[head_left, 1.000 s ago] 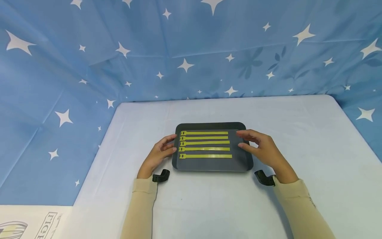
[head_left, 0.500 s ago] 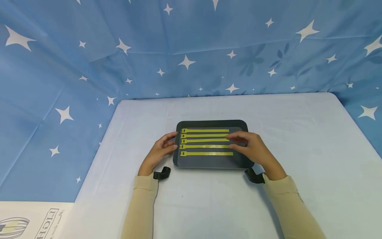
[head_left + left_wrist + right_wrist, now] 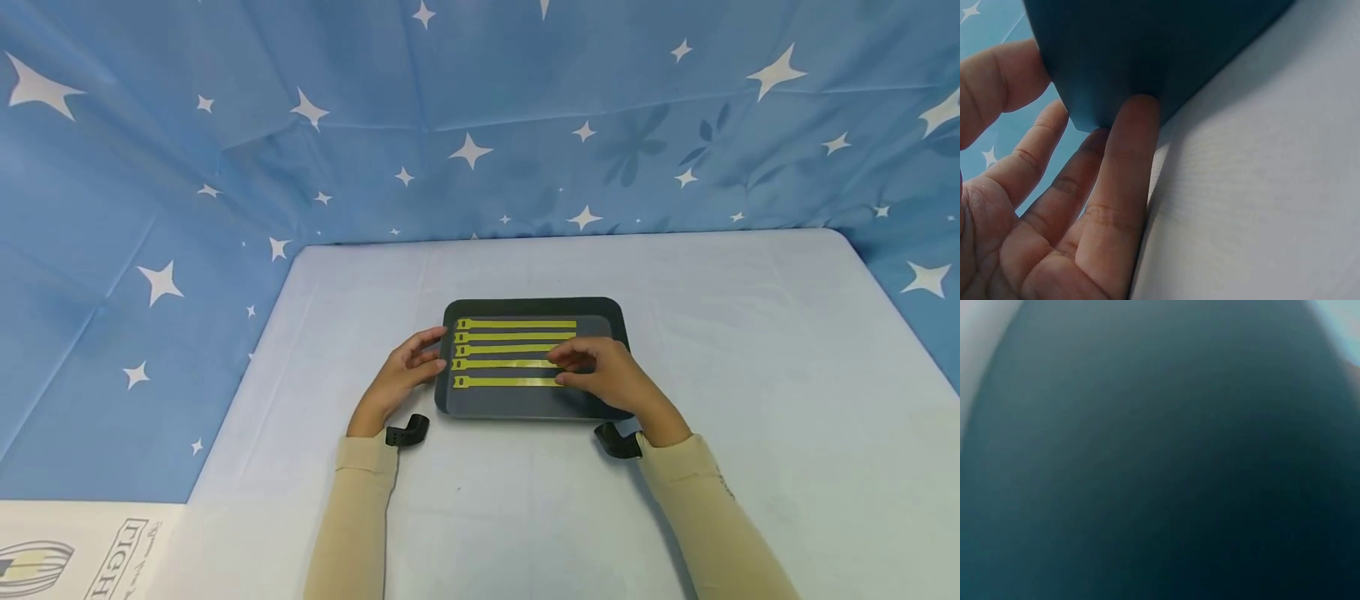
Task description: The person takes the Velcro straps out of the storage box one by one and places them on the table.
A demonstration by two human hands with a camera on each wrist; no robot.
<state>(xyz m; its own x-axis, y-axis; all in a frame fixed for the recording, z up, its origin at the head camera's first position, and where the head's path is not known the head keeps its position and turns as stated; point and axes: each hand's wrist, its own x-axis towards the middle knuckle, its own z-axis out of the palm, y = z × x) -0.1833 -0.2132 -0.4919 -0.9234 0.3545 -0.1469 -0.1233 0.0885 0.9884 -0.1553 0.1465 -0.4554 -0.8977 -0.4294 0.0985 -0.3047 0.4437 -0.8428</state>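
A dark grey rectangular tray (image 3: 517,405) lies on the white-covered table. Inside it are several yellow hook-and-loop cable ties (image 3: 502,382), laid in parallel rows with their slotted heads at the left. My left hand (image 3: 401,375) rests at the tray's left end; in the left wrist view its extended fingers (image 3: 1124,162) touch the outer wall of the tray (image 3: 1147,50). Over the right part of the tray, my right hand (image 3: 603,373) has thumb and fingers apart, the fingertips right at the tails of the lower ties. Blurred dark grey fills the right wrist view.
Behind the table hangs a blue curtain (image 3: 360,167) with white stars. A printed cream sheet (image 3: 82,546) is at the lower left. Black wrist cameras (image 3: 408,431) sit on both wrists, the right one just in front of the tray's near right corner.
My right hand has moved left and slightly nearer, from the tray's right end to over the tails of the lower ties. The left hand has stayed at the tray's left end.
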